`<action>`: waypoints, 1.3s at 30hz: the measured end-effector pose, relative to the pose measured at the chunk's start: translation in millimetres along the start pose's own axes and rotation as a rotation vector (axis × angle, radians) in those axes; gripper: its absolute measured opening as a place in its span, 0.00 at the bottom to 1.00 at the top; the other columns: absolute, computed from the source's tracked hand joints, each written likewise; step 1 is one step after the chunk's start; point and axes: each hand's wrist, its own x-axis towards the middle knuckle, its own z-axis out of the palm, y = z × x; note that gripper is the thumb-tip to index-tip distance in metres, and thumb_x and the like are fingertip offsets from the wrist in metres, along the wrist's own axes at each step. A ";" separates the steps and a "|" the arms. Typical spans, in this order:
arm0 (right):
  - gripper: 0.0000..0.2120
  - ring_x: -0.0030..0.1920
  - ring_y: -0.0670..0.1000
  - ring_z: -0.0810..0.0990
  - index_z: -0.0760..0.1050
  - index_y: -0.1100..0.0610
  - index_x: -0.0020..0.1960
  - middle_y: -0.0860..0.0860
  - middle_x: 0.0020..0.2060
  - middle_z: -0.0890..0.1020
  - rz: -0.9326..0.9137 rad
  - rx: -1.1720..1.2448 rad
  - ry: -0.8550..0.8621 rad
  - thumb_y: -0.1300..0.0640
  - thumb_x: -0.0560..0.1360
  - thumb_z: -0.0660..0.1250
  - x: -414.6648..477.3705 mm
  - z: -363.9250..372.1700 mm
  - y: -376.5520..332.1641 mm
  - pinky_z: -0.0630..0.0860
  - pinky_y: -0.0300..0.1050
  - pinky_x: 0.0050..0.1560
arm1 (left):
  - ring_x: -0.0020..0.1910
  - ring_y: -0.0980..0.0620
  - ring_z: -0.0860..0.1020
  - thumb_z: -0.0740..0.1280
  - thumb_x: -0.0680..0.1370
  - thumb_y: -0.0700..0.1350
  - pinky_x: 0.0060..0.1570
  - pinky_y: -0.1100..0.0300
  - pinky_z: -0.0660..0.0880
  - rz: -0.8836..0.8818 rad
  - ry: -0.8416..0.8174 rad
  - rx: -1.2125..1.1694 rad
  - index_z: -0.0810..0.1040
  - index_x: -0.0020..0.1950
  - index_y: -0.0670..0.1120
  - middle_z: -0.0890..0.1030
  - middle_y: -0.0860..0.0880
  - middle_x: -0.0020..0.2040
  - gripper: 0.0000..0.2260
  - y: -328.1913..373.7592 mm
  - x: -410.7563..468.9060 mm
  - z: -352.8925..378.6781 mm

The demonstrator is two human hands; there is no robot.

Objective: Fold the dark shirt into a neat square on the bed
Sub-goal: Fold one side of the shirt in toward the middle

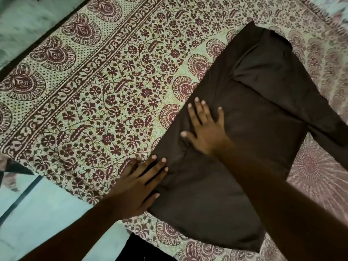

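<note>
The dark shirt (pixel 263 110) lies on the bed, on the right-hand part of a patterned bedsheet (pixel 105 102) printed with maroon flowers and a paisley border on a pale ground. The shirt is brown-black and partly folded into a long, slanted panel that runs from the far side of the bed down towards the near edge. One sleeve (pixel 327 134) still sticks out to the right, beyond the panel. A diagonal crease crosses the cloth near its upper part. Both hands lie flat on the shirt along its left edge, apart from each other, with nothing pinched or gripped. The right hand (pixel 206 129) rests palm down farther up the panel, fingers straight and spread, its thumb pointing towards the bedsheet. The left hand (pixel 137 185) lies nearer the person, half on the bedsheet and half on the cloth, its fingertips (pixel 163 160) and thumb reaching over the shirt's edge. Both forearms come in bare from the bottom of the view. A pale tiled floor (pixel 37 213) shows at the lower left, beyond the bed's edge, and a dark shape (pixel 135 249) at the bottom edge is too unclear to name.
</note>
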 end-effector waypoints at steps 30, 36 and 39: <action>0.34 0.84 0.61 0.45 0.51 0.42 0.84 0.52 0.85 0.48 -0.348 0.067 0.087 0.31 0.82 0.50 -46.7 23.2 -38.2 0.52 0.73 0.75 | 0.81 0.45 0.63 0.56 0.85 0.54 0.77 0.44 0.61 -0.080 0.055 0.000 0.67 0.81 0.48 0.62 0.49 0.84 0.25 20.5 -44.6 1.9; 0.27 0.83 0.54 0.57 0.61 0.53 0.82 0.55 0.83 0.58 -0.363 0.074 0.220 0.49 0.84 0.55 -66.1 24.5 -35.5 0.59 0.66 0.76 | 0.84 0.46 0.57 0.59 0.83 0.56 0.78 0.44 0.57 -0.364 0.224 -0.100 0.58 0.84 0.44 0.56 0.47 0.85 0.32 14.5 34.6 -25.8; 0.31 0.83 0.53 0.56 0.58 0.52 0.83 0.54 0.84 0.55 -0.195 0.041 0.153 0.41 0.84 0.51 -31.8 16.7 -1.0 0.58 0.66 0.76 | 0.85 0.47 0.45 0.57 0.82 0.65 0.81 0.40 0.52 -0.226 0.034 0.069 0.48 0.86 0.47 0.45 0.49 0.86 0.39 6.8 62.0 -22.5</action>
